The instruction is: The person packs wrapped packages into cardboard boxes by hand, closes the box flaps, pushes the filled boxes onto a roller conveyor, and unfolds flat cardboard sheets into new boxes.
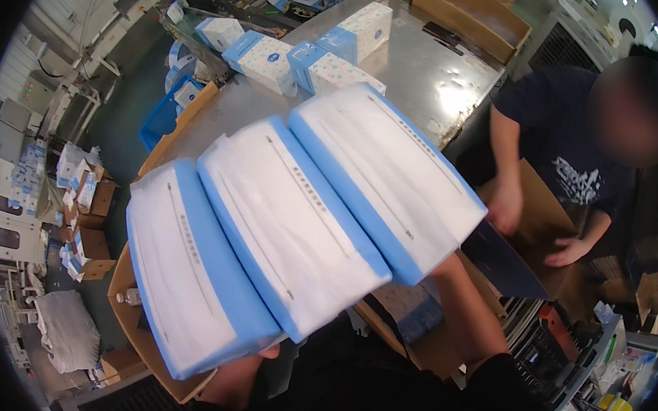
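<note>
Three white-and-blue soft packs are squeezed together in a row in front of me: the left pack (182, 271), the middle pack (285, 217) and the right pack (382, 175). Their white faces, with a long seam line, point up toward me. My left hand (271, 352) grips the row from the left pack's near end; just a bit of it shows. At the right pack's near right corner, my right hand (444, 266) presses from the other side, its fingers hidden underneath. The packs are held up, covering part of the steel table (427, 73) and a cardboard carton (125, 285).
Several patterned blue-and-white packs (267, 59) stand on the table, with an open cardboard box (471, 14) at its far end. To the right a person (562, 140) handles another open carton (541, 197). A blue bin (158, 118) and filled cartons (92, 251) are on the left.
</note>
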### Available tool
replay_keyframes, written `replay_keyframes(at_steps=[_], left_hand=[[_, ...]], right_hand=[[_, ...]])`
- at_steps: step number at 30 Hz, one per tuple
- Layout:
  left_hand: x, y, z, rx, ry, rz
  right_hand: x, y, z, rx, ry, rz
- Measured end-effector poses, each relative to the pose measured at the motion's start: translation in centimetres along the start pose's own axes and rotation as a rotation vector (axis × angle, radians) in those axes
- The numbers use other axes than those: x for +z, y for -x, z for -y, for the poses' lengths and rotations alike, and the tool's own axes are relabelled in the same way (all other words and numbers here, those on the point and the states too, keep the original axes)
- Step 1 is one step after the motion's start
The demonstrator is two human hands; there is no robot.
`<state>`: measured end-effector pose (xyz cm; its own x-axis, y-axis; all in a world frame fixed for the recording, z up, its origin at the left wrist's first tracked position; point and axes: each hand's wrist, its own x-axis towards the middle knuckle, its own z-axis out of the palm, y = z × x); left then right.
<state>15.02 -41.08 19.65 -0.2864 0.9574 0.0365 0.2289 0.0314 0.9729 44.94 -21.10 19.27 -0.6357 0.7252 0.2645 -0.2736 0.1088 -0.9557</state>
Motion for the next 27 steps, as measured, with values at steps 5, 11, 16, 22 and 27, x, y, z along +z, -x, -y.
replay_keyframes(at_steps=[5, 11, 16, 22, 27], left_hand=[[12.8, 7.2, -4.3, 0.012, -0.071, 0.364], [20.2, 9.4, -5.0, -0.256, -0.3, 1.242], [22.8, 2.8, -6.8, -0.114, -0.394, 1.13], [26.0, -4.4, -2.6, 0.356, -0.935, 1.019], [33.9, -5.1, 1.5, 0.757, -1.068, 1.516]], right_hand=[[-12.9, 4.9, 0.2, 0.352, -0.096, 0.073], [-19.7, 11.8, 2.8, 0.861, 0.832, 0.497], [-16.0, 18.8, 3.5, 0.8, 0.964, -0.043], [-10.9, 28.8, 3.1, 0.46, 0.982, -0.662], [-4.5, 34.2, -2.4, 0.687, 0.636, -1.299]])
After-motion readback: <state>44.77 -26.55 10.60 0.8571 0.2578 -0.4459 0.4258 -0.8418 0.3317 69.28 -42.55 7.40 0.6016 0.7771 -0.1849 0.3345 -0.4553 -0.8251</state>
